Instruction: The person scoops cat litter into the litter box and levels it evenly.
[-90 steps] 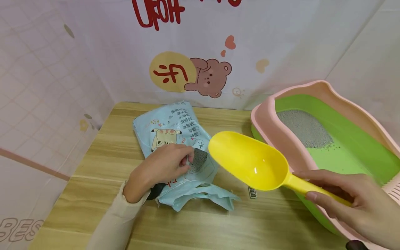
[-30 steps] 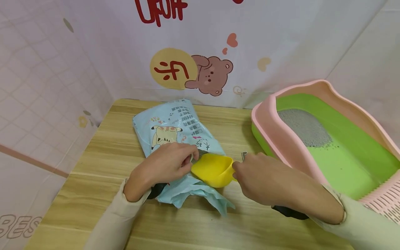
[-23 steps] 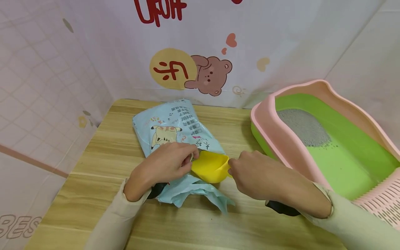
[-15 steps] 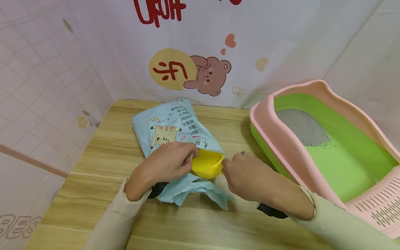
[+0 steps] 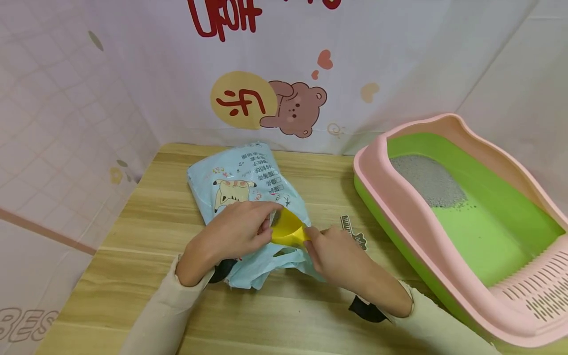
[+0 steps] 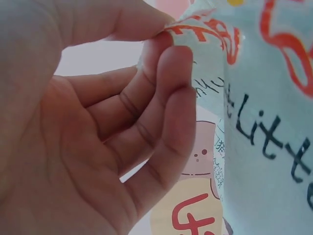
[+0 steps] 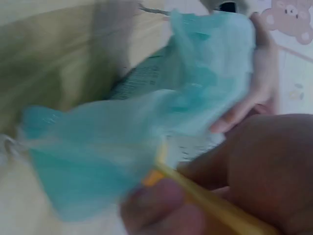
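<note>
A pale blue litter bag (image 5: pixel 248 170) lies on the table, its torn mouth toward me. My left hand (image 5: pixel 237 229) pinches the edge of the bag between thumb and index finger; in the left wrist view the other fingers of that hand (image 6: pixel 122 132) are loosely curled. With my right hand (image 5: pixel 335 251) I grip the handle of a yellow scoop (image 5: pixel 288 224). The scoop's bowl is partly inside the bag's opening, its front end hidden. Some grey litter (image 5: pixel 276 217) shows beside it. In the blurred right wrist view, bag plastic (image 7: pixel 98 152) hangs in front of the scoop handle (image 7: pixel 215 203).
To the right stands a green litter box with a pink rim (image 5: pixel 399 192) and a slotted front step (image 5: pixel 548 301). A heap of grey litter (image 5: pixel 428 180) lies in its far left part. A small comb-shaped tag (image 5: pixel 353 231) is on the wooden table (image 5: pixel 284 320) between bag and box.
My right hand has brought the scoop left from beside the litter box into the bag's mouth, then further left and in, tilting it. My left hand has kept its hold on the bag.
</note>
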Motion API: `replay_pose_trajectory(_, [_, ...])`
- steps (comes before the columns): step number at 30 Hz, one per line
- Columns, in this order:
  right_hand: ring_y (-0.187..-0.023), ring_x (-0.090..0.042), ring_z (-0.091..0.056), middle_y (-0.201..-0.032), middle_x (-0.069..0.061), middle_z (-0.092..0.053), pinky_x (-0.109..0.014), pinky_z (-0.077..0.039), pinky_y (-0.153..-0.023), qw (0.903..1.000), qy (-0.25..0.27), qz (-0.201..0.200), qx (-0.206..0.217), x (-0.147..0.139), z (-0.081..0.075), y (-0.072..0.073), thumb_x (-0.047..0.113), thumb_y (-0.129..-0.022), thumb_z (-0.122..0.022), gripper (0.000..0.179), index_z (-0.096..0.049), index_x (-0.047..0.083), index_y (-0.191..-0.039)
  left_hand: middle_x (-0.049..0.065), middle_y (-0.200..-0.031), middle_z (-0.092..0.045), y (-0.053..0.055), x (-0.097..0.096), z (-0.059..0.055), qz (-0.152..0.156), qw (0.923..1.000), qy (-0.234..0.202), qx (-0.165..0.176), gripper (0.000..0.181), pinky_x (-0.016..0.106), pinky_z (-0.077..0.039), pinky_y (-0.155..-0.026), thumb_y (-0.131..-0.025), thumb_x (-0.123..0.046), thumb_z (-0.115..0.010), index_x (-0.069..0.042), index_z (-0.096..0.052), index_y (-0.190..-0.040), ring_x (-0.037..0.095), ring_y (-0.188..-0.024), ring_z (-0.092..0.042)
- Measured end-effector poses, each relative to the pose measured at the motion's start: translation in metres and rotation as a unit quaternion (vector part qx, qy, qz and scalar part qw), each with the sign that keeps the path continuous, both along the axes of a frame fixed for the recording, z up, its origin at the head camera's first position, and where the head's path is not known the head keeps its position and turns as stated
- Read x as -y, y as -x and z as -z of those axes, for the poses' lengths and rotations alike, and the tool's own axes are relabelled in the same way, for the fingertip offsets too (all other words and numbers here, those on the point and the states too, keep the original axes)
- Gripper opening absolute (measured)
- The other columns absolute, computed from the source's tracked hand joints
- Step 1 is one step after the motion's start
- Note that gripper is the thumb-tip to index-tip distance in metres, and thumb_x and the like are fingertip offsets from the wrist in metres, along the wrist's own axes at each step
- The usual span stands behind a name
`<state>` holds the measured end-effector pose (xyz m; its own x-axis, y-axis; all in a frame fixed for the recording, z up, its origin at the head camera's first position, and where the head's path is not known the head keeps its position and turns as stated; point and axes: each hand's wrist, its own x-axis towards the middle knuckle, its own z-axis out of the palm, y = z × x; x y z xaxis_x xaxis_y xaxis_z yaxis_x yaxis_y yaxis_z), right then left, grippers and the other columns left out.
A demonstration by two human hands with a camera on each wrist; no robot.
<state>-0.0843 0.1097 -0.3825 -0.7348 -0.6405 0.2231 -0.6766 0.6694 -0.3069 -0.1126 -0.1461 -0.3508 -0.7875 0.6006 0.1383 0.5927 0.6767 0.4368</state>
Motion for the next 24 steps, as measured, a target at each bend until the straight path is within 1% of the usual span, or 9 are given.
replay_pose_trajectory(3, [-0.056,-0.009,-0.05,-0.067,0.003,-0.055,-0.024,-0.042,-0.049,0.9993,0.036,0.009,0.008,0.002,0.017,0.001,0.005,-0.104,-0.071,0.017,-0.072,-0.005,-0.117,-0.011,-0.073,-0.05,0.0,0.001,0.0,-0.003,1.0,-0.002,-0.001,0.031,0.026,-0.046,-0.057,-0.096,-0.004,-0.072,-0.002,-0.071,-0.127,0.004,-0.06,-0.047])
replay_pose_trajectory(6, [-0.058,-0.008,-0.052,-0.073,-0.001,-0.062,-0.023,-0.046,-0.051,0.998,0.054,0.026,0.019,0.004,0.029,0.0,0.006,-0.105,-0.07,0.026,-0.071,-0.007,-0.128,-0.01,-0.073,-0.051,0.001,0.002,0.0,-0.003,1.0,-0.003,-0.005,0.032,0.026,-0.045,-0.057,-0.096,-0.005,-0.072,-0.001,-0.071,-0.128,0.004,-0.06,-0.048])
replay_pose_trajectory(8, [-0.059,-0.009,-0.054,-0.077,-0.003,-0.065,-0.024,-0.048,-0.053,0.9974,0.061,0.035,0.015,0.006,0.037,-0.001,0.007,-0.106,-0.07,0.028,-0.069,-0.006,-0.131,-0.01,-0.073,-0.052,0.001,0.002,0.0,-0.002,1.0,-0.006,-0.007,0.033,0.026,-0.045,-0.056,-0.095,-0.005,-0.071,-0.001,-0.071,-0.128,0.004,-0.061,-0.047])
replay_pose_trajectory(10, [-0.061,-0.01,-0.058,-0.081,-0.006,-0.069,-0.026,-0.051,-0.054,0.9968,0.068,0.041,0.002,0.007,0.043,-0.001,0.007,-0.106,-0.07,0.03,-0.069,-0.005,-0.133,-0.009,-0.073,-0.052,0.001,0.002,0.0,0.001,0.9999,-0.008,-0.01,0.033,0.026,-0.045,-0.057,-0.095,-0.005,-0.072,0.0,-0.071,-0.128,0.004,-0.061,-0.047])
replay_pose_trajectory(15, [-0.062,-0.013,-0.061,-0.083,-0.007,-0.071,-0.03,-0.053,-0.054,0.9946,0.09,0.044,-0.028,0.011,0.054,0.001,0.007,-0.105,-0.072,0.028,-0.069,-0.004,-0.13,-0.01,-0.073,-0.051,0.001,0.001,-0.002,0.0,0.9998,-0.005,-0.017,0.032,0.026,-0.045,-0.057,-0.096,-0.006,-0.072,0.0,-0.071,-0.127,0.005,-0.062,-0.048])
replay_pose_trajectory(19, [-0.064,-0.013,-0.062,-0.084,-0.007,-0.071,-0.032,-0.053,-0.054,0.9932,0.101,0.043,-0.037,0.014,0.061,0.004,0.008,-0.105,-0.071,0.028,-0.068,-0.004,-0.129,-0.01,-0.074,-0.051,0.001,0.001,-0.002,0.0,0.9998,-0.002,-0.022,0.03,0.026,-0.045,-0.058,-0.095,-0.006,-0.072,-0.001,-0.07,-0.125,0.006,-0.063,-0.048])
replay_pose_trajectory(24, [-0.065,-0.014,-0.063,-0.085,-0.006,-0.07,-0.031,-0.054,-0.054,0.9916,0.114,0.038,-0.048,0.014,0.069,0.006,0.009,-0.105,-0.07,0.03,-0.067,-0.004,-0.132,-0.009,-0.075,-0.051,0.0,0.0,-0.002,-0.001,0.9996,0.0,-0.027,0.029,0.027,-0.046,-0.06,-0.095,-0.005,-0.071,-0.001,-0.07,-0.124,0.007,-0.065,-0.049])
